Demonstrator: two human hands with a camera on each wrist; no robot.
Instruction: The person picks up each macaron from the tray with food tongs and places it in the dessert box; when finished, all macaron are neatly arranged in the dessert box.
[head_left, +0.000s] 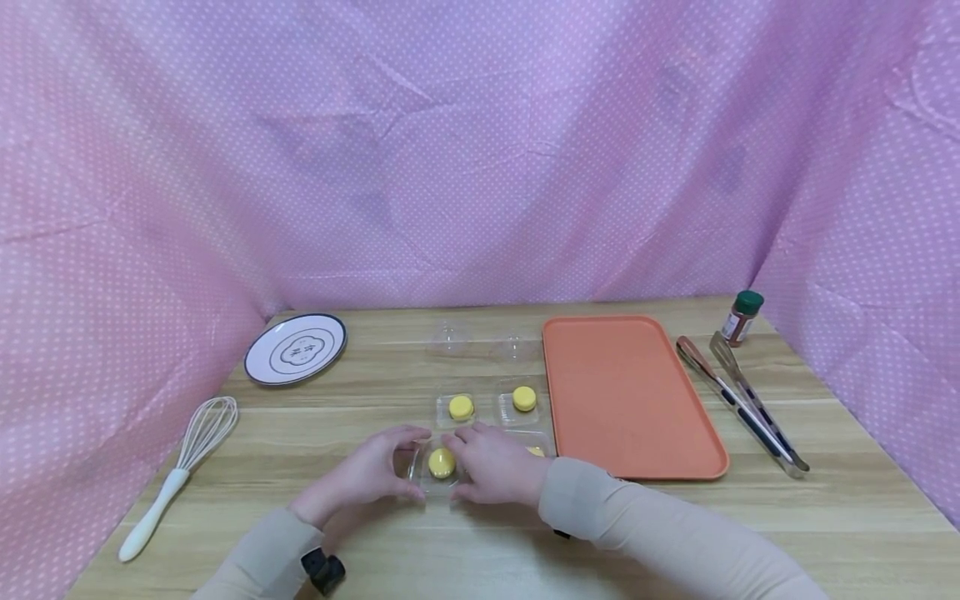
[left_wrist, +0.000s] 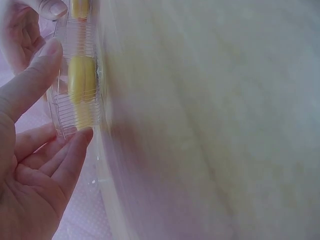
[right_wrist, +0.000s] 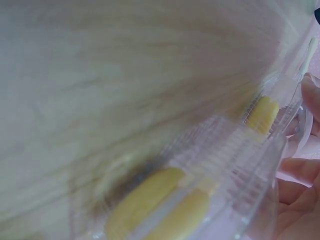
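Note:
A small clear plastic box (head_left: 424, 483) with a yellow macaron (head_left: 442, 463) inside lies between my two hands near the front of the table. Its lid covers the macaron. My left hand (head_left: 375, 467) grips the box's left side, thumb on one edge and fingertips (left_wrist: 86, 135) on the opposite one. From the right, my right hand (head_left: 498, 467) holds the same box, its fingers at the far edge and its thumb at the near edge. Another boxed macaron (head_left: 536, 451) is partly hidden behind the right hand; its filling shows up close in the right wrist view.
Behind the hands, two yellow macarons (head_left: 461, 407) sit in clear boxes with raised lids (head_left: 447, 337). An orange tray (head_left: 630, 400) lies right of them, then metal tongs (head_left: 742, 408) and a green-capped jar (head_left: 741, 318). On the left are a plate (head_left: 296, 350) and a whisk (head_left: 176, 479).

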